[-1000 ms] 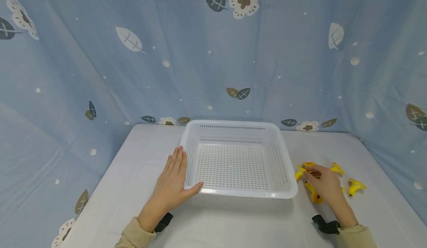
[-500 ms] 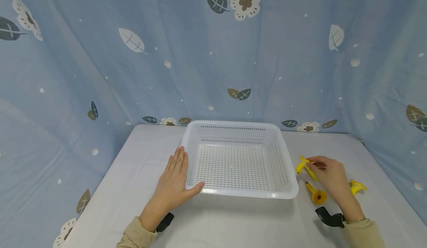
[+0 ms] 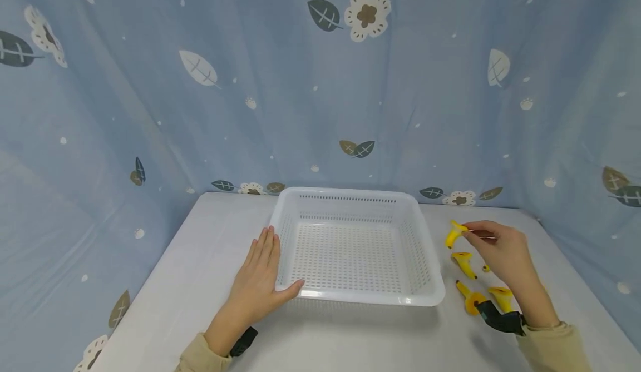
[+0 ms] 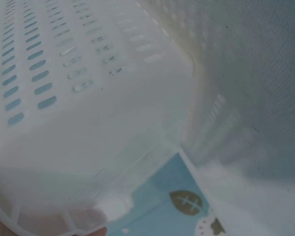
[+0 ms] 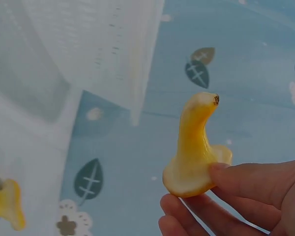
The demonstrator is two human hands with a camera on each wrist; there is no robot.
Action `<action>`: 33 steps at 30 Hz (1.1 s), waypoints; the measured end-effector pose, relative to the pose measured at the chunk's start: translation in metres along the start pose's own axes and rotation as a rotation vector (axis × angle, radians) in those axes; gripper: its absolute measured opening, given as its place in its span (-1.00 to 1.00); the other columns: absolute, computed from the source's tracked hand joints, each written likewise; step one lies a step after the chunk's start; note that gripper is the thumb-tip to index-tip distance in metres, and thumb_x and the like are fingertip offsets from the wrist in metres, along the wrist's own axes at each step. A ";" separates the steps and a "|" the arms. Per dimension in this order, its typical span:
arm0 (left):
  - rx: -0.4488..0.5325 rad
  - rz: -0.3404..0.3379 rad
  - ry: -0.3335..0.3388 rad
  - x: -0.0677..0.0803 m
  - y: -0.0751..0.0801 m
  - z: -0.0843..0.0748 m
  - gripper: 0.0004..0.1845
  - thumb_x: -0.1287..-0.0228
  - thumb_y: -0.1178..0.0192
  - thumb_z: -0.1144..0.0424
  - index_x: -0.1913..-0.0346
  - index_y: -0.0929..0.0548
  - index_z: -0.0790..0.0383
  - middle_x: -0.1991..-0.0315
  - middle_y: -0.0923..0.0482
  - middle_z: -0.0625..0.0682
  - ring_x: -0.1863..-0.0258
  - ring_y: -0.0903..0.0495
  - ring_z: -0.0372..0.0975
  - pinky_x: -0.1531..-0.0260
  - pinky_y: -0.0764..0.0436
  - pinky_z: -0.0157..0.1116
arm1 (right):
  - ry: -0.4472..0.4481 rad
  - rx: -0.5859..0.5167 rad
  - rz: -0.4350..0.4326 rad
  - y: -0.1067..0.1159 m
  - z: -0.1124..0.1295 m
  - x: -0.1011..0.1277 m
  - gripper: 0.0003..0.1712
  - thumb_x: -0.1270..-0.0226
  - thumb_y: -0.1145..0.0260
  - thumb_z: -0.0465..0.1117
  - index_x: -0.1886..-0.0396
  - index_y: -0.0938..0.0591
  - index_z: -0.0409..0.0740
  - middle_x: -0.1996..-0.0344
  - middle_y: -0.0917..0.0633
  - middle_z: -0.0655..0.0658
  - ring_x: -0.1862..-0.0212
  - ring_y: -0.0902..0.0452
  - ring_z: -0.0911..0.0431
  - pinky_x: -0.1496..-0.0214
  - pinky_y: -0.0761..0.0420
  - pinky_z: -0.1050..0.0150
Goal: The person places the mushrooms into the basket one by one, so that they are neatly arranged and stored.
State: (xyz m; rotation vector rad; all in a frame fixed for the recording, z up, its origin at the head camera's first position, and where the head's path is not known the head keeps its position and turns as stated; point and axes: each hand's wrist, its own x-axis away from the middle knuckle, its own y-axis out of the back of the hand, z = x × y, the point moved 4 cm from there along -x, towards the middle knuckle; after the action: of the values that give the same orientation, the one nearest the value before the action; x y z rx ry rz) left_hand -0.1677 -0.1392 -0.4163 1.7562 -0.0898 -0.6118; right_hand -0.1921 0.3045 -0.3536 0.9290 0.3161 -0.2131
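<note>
My right hand [image 3: 506,252] pinches a yellow trumpet-shaped mushroom [image 3: 454,235] between thumb and fingers, to the right of the white plastic basket [image 3: 370,299]. In the right wrist view the mushroom [image 5: 189,147] has its curved stem pointing up and its flared cap by the fingertips. My left hand [image 3: 252,283] rests against the basket's front left corner, fingers straight, thumb over the front rim. The basket's perforated wall [image 4: 103,118] fills much of the left wrist view. Nothing lies inside the basket.
More yellow mushrooms lie on the white tabletop at right: one [image 3: 464,263] by the basket, another [image 3: 472,301] nearer the front, a third [image 3: 502,298] beside my wrist. A small yellow piece [image 3: 486,268] shows by my hand. Behind the table hangs a blue patterned curtain [image 3: 280,83].
My right hand has risen away from the group of mushrooms with one mushroom in its fingers, uncovering others on the table. The left hand keeps its place at the basket.
</note>
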 end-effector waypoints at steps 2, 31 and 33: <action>-0.001 -0.001 0.001 0.002 0.000 0.001 0.15 -0.19 -0.17 -0.35 -0.44 -0.12 0.63 -0.52 0.09 0.43 -0.54 0.15 0.14 -0.45 -0.03 0.10 | 0.007 0.002 -0.006 0.001 0.004 -0.002 -0.74 -0.34 -0.35 -0.28 0.05 -0.71 -0.35 0.21 -0.73 -0.35 0.21 -0.68 -0.23 0.36 -0.63 0.46; 0.002 -0.012 0.002 0.002 -0.002 0.001 0.15 -0.16 -0.19 -0.33 -0.45 -0.11 0.62 -0.53 0.09 0.42 -0.54 0.12 0.16 -0.47 0.01 0.06 | 0.093 -0.065 0.024 0.004 0.065 -0.042 -0.70 -0.38 -0.34 -0.24 0.02 -0.70 -0.36 0.13 -0.70 -0.40 0.13 -0.65 -0.26 0.09 -0.65 -0.18; 0.005 -0.008 0.005 0.002 -0.002 0.001 0.15 -0.16 -0.19 -0.32 -0.45 -0.11 0.62 -0.53 0.09 0.42 -0.54 0.13 0.16 -0.47 0.02 0.06 | 0.093 -0.075 0.034 0.001 0.070 -0.045 -0.71 -0.38 -0.33 -0.24 0.02 -0.70 -0.36 0.11 -0.70 -0.40 0.13 -0.64 -0.25 0.09 -0.65 -0.18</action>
State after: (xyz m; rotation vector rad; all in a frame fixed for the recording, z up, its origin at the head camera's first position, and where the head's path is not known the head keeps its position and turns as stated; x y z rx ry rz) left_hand -0.1665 -0.1401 -0.4187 1.7639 -0.0812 -0.6138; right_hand -0.2215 0.2501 -0.2977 0.8708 0.3916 -0.1255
